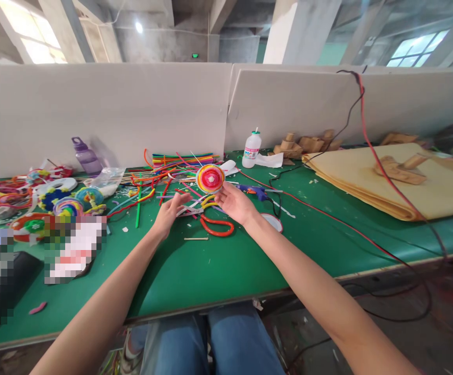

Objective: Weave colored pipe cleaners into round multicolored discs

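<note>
My right hand [235, 202] is closed on the lower edge of a round coil of coloured pipe cleaner [210, 179], ringed in red, yellow and white, and holds it up above the table. To its left, my left hand [170, 211] has its fingers stretched toward the coil, apart from it. Under and between the hands lie scissors with orange-red handles [217, 227]. A blue glue gun [253, 191] rests just beyond my right wrist. A thin short stick [196, 239] lies on the green tabletop nearer to me.
Loose pipe cleaners [183, 159] spread along the back. Finished-looking coiled pieces [70, 205] and a purple bottle [87, 156] are at left. A white bottle [252, 149] stands behind the glue gun. Brown paper sheets [351, 182] and a red cable [363, 112] are at right.
</note>
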The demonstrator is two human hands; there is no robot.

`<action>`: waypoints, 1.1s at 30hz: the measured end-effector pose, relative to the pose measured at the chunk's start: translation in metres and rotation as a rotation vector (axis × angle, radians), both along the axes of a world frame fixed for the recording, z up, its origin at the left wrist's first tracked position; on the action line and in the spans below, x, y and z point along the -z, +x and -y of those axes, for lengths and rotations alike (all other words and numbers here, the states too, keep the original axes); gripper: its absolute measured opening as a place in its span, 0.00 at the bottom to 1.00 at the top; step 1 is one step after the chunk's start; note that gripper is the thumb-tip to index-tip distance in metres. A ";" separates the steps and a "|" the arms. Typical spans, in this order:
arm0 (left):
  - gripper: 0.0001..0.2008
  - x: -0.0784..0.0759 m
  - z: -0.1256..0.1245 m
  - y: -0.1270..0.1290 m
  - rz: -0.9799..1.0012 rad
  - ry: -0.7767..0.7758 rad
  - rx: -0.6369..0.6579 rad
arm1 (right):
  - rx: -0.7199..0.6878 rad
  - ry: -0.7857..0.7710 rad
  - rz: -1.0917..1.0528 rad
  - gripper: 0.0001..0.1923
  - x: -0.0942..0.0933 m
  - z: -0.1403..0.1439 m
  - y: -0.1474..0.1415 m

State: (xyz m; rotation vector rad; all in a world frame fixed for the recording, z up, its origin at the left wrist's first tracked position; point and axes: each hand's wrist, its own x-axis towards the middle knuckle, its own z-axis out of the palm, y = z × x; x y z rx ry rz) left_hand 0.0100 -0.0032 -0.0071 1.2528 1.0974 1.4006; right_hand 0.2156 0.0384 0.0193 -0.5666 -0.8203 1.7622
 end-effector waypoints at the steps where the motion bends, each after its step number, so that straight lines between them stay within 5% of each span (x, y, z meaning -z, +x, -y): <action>1: 0.29 -0.002 0.002 0.001 -0.072 0.061 0.001 | -0.002 0.005 -0.006 0.10 0.000 0.000 0.000; 5: 0.23 -0.011 0.012 0.009 -0.159 0.182 0.045 | -0.026 0.034 -0.041 0.14 0.002 0.003 -0.004; 12: 0.19 -0.013 0.013 0.014 0.206 0.116 0.135 | -0.078 0.182 0.067 0.13 0.005 0.011 -0.018; 17: 0.10 -0.013 0.011 0.009 0.249 0.113 0.070 | -0.032 0.264 0.256 0.13 0.005 0.013 -0.020; 27: 0.02 -0.011 0.010 0.002 -0.292 0.454 -0.156 | -0.024 0.213 0.284 0.12 0.002 0.011 -0.012; 33: 0.09 -0.011 0.014 0.000 -0.511 0.568 -0.162 | -0.114 0.127 0.348 0.15 0.004 0.010 -0.011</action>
